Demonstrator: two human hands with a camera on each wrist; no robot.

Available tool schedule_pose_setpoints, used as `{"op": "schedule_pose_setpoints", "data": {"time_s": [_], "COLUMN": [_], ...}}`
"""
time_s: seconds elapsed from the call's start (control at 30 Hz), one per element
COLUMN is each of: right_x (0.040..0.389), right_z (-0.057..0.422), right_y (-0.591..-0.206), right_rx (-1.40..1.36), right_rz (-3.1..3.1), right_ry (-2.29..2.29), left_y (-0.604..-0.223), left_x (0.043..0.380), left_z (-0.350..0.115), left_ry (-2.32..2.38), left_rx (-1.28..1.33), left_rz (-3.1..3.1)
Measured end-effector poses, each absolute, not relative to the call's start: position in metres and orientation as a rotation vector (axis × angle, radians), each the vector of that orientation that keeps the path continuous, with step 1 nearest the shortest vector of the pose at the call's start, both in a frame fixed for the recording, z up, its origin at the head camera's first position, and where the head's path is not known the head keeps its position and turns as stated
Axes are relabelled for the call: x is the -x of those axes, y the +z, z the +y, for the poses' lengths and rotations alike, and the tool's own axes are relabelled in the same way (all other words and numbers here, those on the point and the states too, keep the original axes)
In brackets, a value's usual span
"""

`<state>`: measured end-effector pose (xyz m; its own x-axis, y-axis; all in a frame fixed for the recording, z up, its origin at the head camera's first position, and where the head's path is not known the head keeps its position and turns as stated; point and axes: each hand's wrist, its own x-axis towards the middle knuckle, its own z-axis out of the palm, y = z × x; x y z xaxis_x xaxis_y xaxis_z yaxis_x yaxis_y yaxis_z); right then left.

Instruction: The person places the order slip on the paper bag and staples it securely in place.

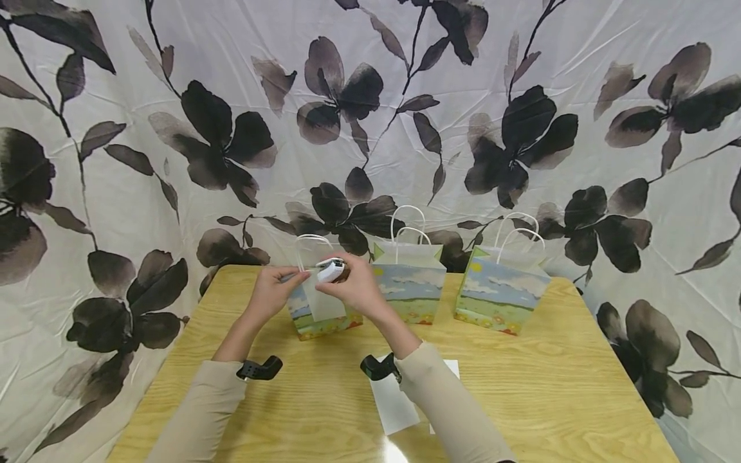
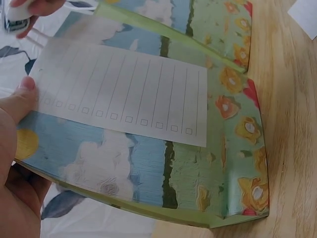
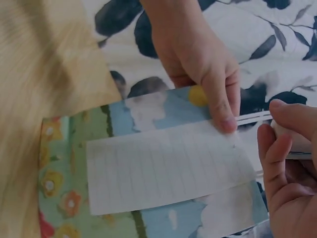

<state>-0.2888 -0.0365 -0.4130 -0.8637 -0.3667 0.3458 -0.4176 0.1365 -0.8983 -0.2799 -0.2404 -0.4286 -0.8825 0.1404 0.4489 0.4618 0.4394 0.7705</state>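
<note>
Left hand (image 1: 274, 289) pinches the lined sheet (image 1: 327, 305) at its top left against the leftmost paper bag (image 1: 321, 329), its long axis running down the near face, while the right hand (image 1: 360, 285) grips a white stapler-like tool (image 1: 330, 271) just right of that pinch.

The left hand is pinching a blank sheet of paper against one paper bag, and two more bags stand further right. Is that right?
Almost: the sheet of paper isn't blank; the left wrist view shows it is ruled and has small checkboxes. The left hand does pinch it against one paper bag, and two more bags stand further right.
</note>
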Motion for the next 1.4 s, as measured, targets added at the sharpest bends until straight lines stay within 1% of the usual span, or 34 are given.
{"op": "schedule_pose_setpoints", "data": {"time_s": [0.13,0.3,0.43,0.77,0.9,1.07,1.4], "right_x": [0.293,0.297,0.301,0.308,0.310,0.314,0.318], "right_z": [-0.043,-0.048,-0.051,-0.057,-0.057,-0.057,-0.056], "right_y": [-0.410,-0.407,-0.402,-0.397,-0.396,-0.395,-0.388], "right_rx": [-0.879,-0.950,-0.975,-1.066,-1.071,-1.083,-0.980], "right_rz": [-2.457,-2.605,-2.634,-2.682,-2.696,-2.704,-2.849], "right_ry": [1.627,1.390,1.268,1.083,1.056,0.919,0.686], "left_y": [-0.430,-0.451,-0.460,-0.461,-0.460,-0.459,-0.461], "left_x": [0.283,0.295,0.303,0.303,0.302,0.300,0.299], "left_z": [-0.241,-0.250,-0.254,-0.255,-0.254,-0.253,-0.253], "left_ry": [-1.394,-1.386,-1.406,-1.377,-1.375,-1.340,-1.330], "left_rx": [0.536,0.514,0.501,0.480,0.467,0.463,0.459], "left_rz": [-2.374,-2.386,-2.369,-2.382,-2.386,-2.381,-2.361]}}
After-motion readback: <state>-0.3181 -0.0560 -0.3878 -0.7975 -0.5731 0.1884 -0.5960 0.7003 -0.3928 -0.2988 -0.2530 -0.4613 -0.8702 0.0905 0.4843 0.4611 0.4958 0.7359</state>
